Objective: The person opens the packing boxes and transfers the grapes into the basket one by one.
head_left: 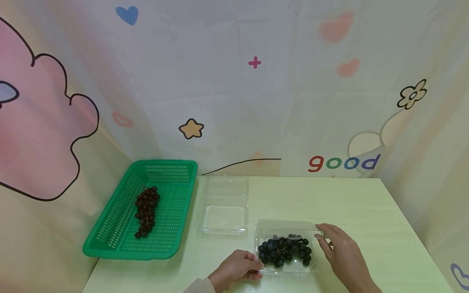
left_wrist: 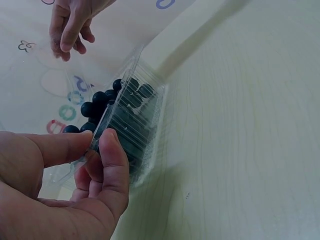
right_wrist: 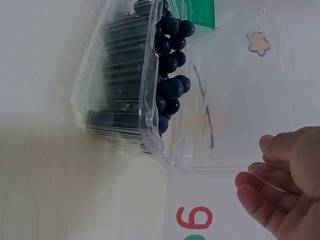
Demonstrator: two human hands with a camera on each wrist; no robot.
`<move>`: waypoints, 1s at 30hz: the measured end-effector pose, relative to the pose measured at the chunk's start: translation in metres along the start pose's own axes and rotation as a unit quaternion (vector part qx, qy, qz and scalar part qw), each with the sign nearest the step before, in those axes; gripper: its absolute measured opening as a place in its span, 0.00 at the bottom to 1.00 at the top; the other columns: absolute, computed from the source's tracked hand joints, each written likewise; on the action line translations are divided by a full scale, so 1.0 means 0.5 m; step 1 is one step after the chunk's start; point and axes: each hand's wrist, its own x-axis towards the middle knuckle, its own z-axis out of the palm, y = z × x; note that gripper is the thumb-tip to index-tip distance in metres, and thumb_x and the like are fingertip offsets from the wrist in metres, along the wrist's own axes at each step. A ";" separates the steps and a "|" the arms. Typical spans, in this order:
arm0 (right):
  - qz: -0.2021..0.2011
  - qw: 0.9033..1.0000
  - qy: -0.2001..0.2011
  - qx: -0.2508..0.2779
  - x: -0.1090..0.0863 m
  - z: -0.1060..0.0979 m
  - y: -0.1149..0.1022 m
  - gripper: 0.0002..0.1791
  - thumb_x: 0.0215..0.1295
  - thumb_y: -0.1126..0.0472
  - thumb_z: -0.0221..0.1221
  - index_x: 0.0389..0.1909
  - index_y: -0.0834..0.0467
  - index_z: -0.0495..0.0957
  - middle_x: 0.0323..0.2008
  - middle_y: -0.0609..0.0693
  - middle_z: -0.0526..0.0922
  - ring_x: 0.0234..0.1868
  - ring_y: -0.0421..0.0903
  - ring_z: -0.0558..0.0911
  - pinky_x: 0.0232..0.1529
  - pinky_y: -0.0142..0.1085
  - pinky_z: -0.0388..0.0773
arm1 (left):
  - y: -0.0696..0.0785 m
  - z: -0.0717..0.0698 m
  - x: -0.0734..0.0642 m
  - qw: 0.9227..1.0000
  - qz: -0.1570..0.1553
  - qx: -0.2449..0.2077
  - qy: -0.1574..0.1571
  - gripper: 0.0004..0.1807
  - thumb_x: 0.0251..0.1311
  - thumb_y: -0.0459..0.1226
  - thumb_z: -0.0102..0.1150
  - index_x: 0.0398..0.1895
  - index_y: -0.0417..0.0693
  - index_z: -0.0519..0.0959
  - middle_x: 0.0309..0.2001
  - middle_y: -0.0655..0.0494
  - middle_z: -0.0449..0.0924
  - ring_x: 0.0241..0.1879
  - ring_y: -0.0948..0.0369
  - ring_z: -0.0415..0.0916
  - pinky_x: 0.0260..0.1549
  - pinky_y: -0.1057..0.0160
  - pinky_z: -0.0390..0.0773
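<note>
A clear plastic clamshell box (head_left: 296,267) stands near the front of the table with a bunch of dark grapes (head_left: 271,250) inside, some rising above its rim. My left hand (head_left: 239,265) pinches the rim at the box's left side between thumb and fingers. The hinged lid (right_wrist: 240,100) is raised, tilted up from the back of the box. At its right edge, my right hand (head_left: 343,249) pinches the lid between thumb and fingers. In the left wrist view the grapes (left_wrist: 100,102) show above the ribbed wall.
A green plastic basket (head_left: 170,219) at the left holds a bunch of reddish grapes (head_left: 146,209). Between basket and grape box, a second clear clamshell box (head_left: 222,217) lies open on the pale table (head_left: 366,211). A printed curtain (head_left: 234,97) hangs behind.
</note>
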 end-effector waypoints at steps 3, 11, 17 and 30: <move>0.001 1.000 -0.002 0.005 0.009 0.002 0.003 0.17 0.55 0.76 0.72 0.46 0.63 0.85 0.41 0.55 0.86 0.30 0.46 0.85 0.25 0.37 0.82 | -0.001 0.000 0.000 1.000 0.002 -0.003 -0.003 0.06 0.67 0.27 0.63 0.32 0.41 0.77 0.34 0.47 0.85 0.28 0.62 0.83 0.33 0.66 0.85; 0.024 1.000 -0.005 0.018 0.036 0.012 0.011 0.14 0.57 0.78 0.69 0.43 0.63 0.85 0.36 0.51 0.87 0.28 0.45 0.83 0.25 0.36 0.80 | 0.000 -0.001 0.001 1.000 -0.002 -0.003 -0.003 0.06 0.67 0.26 0.63 0.32 0.41 0.77 0.35 0.47 0.85 0.28 0.62 0.83 0.33 0.66 0.84; 0.041 0.998 0.002 0.036 0.056 0.017 0.018 0.12 0.61 0.76 0.68 0.44 0.63 0.85 0.32 0.49 0.87 0.28 0.44 0.83 0.25 0.35 0.78 | 0.002 -0.002 0.002 1.000 -0.001 -0.009 -0.007 0.05 0.67 0.26 0.64 0.33 0.39 0.78 0.34 0.47 0.84 0.27 0.62 0.82 0.33 0.66 0.85; 0.114 0.991 -0.022 0.065 0.086 0.037 0.033 0.04 0.66 0.70 0.67 0.40 0.63 0.87 0.28 0.48 0.84 0.26 0.44 0.80 0.24 0.33 0.76 | 0.003 0.001 -0.002 1.000 0.003 -0.012 -0.007 0.05 0.67 0.26 0.63 0.33 0.39 0.78 0.34 0.47 0.84 0.27 0.62 0.82 0.32 0.67 0.84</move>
